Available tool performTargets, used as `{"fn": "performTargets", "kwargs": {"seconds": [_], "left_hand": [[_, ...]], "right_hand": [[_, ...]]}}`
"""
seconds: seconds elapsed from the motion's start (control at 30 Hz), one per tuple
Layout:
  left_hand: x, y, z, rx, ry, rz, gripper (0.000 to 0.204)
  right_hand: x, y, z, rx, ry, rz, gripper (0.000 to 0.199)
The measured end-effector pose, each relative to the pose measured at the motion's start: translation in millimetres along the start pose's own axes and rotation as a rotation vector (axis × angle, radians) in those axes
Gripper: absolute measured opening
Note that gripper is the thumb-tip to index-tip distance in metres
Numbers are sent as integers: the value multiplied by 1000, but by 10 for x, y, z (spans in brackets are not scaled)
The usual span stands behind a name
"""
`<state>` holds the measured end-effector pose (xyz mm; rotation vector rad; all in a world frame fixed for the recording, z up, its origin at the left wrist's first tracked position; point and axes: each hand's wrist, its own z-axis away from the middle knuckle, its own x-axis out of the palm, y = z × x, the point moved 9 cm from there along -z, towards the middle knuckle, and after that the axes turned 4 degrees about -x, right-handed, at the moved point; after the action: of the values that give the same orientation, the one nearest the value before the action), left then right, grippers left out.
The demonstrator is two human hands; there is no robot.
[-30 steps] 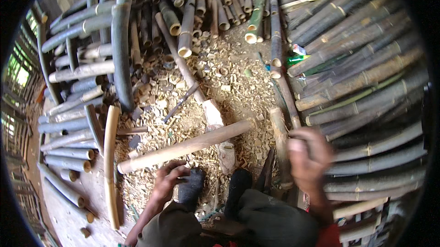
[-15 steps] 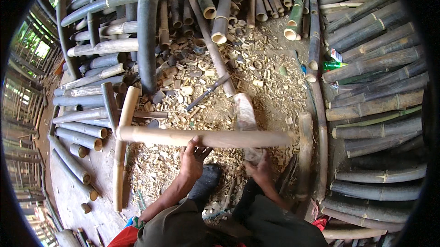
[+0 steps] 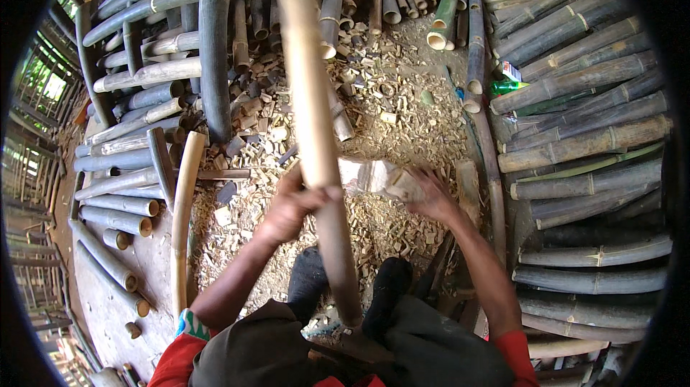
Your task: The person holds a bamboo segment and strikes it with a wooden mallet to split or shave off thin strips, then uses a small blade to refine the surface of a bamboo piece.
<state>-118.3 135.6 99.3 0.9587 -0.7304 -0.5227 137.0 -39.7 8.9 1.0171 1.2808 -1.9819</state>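
My left hand is closed around a pale, peeled bamboo pole, gripping it below the middle. The pole stands nearly lengthwise in the view, its far end raised and blurred, its darker near end between my feet. To the right, my right hand grips the end of a short, light wooden block. That block lies crosswise just behind the pole, which covers part of it. Some of my left fingers are hidden by the pole.
Wood chips cover the ground. A pale bamboo piece leans at the left beside stacked dark bamboo. More bamboo poles fill the right side, with a green bottle among them. Cut tubes stand at the back.
The bamboo pole has swung from crosswise to lengthwise in my left hand. The wooden block has turned from lengthwise to crosswise, and my right hand has moved forward with it.
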Motion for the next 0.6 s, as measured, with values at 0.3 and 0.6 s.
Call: {"fn": "performTargets", "kwargs": {"seconds": [0.3,0.6], "left_hand": [[316,-1810,169,-318,-214,-31,63],[64,-1479,47,-230,-161,-902,46]], "right_hand": [[309,16,-415,199,-207,-62,104],[119,-321,240,213,401,111,72]]}}
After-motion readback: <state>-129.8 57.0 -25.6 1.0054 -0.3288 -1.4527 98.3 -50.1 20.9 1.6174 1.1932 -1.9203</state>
